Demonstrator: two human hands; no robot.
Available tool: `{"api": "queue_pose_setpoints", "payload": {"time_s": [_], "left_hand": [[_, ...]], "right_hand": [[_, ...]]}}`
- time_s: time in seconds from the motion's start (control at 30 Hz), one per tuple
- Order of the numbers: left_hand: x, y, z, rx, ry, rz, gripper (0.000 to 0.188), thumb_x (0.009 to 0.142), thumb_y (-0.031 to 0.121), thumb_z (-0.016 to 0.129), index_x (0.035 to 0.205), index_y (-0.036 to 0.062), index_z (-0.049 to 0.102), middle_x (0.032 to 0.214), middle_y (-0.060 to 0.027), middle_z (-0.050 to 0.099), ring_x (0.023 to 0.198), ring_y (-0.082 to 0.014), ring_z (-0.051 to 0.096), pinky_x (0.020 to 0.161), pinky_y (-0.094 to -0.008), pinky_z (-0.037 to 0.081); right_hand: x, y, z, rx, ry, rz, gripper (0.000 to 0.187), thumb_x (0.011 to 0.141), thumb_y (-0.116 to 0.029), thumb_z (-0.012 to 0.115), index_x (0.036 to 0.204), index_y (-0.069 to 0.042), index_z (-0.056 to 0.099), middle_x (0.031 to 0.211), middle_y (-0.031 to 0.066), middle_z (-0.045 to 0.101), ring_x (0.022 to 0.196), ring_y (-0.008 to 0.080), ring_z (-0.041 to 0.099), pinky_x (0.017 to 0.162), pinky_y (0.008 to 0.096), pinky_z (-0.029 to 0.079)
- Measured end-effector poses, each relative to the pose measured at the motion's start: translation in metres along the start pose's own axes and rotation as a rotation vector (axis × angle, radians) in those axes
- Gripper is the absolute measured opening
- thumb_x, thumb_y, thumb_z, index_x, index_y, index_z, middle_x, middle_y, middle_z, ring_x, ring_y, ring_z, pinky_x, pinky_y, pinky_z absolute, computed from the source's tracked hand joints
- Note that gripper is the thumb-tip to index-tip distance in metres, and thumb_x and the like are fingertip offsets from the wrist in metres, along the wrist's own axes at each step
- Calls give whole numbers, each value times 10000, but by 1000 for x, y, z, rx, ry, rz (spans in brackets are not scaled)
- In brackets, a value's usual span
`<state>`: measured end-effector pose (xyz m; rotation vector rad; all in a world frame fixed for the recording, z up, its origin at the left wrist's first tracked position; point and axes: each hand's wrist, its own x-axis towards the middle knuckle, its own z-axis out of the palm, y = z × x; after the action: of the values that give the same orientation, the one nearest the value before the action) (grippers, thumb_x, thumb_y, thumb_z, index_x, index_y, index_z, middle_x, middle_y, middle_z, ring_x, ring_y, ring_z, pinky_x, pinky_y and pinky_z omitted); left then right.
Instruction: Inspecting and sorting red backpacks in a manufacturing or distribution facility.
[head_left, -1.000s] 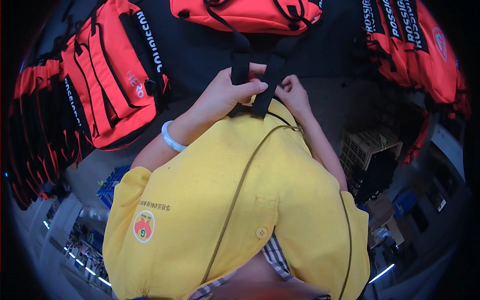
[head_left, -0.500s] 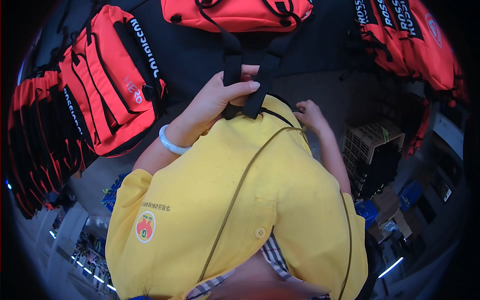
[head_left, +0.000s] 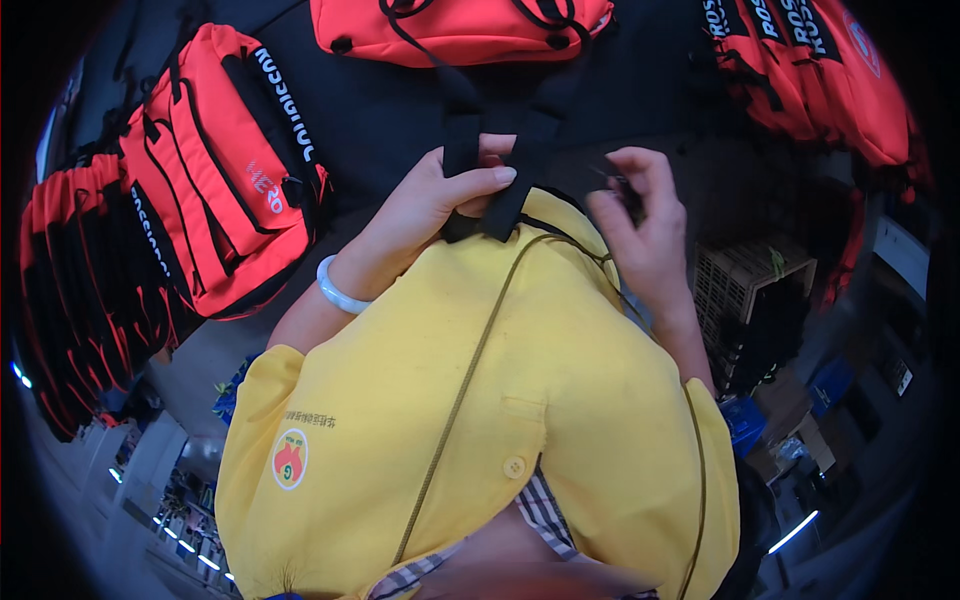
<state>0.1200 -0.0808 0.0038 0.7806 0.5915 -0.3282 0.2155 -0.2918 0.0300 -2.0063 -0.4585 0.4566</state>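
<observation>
left hand [head_left: 440, 205] closed over two black straps [head_left: 492, 160], thumb laid across their fronts, fingers behind. straps running up from the grip to the red bag [head_left: 455, 30] lying above. right hand [head_left: 640, 225] just right of the straps, fingers half curled round something small and dark, perhaps a buckle, too blurred to tell. more red bags [head_left: 225, 170] left of the straps.

Bag [head_left: 460, 30] lies ahead, its straps [head_left: 495, 165] between stacked bags left [head_left: 220, 170] and right [head_left: 800, 70].

A dark work surface [head_left: 400, 110] carries red-orange backpacks. One lies at the top [head_left: 460, 30], one on the left [head_left: 225, 170], more at the right [head_left: 810, 70].
</observation>
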Motion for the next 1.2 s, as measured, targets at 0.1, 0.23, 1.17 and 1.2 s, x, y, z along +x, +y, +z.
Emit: {"api": "queue_pose_setpoints", "payload": {"time_s": [0.1,0.23,1.17,1.2], "left_hand": [[0,2,0,87,-30,-3,410,919,110,665,1301,2,561,823,43,570,662,-6,449,591,-175,361],[-2,0,-2,148,-76,8,388,921,118,666,1282,4,585,841,41,590,677,-2,470,604,-167,369],[-9,-8,2,105,-54,1,344,910,100,667,1229,-13,603,898,-13,651,720,-31,559,637,-178,433],[-9,-8,2,99,-64,4,344,909,98,669,1228,-13,602,903,-15,653,729,-34,568,643,-180,438]], "right_hand": [[4,-12,8,-87,-98,-66,230,877,-129,713,1020,-11,576,809,107,659,724,195,680,641,297,522],[12,-9,9,-190,-112,-142,279,841,-163,755,985,-23,561,802,124,668,720,254,695,643,314,535],[7,-4,7,-130,-147,-152,263,833,-171,762,949,-22,579,789,104,682,731,228,702,652,302,534],[7,-4,7,-128,-147,-150,263,833,-171,762,949,-22,579,789,104,682,731,228,702,652,302,534]]}}
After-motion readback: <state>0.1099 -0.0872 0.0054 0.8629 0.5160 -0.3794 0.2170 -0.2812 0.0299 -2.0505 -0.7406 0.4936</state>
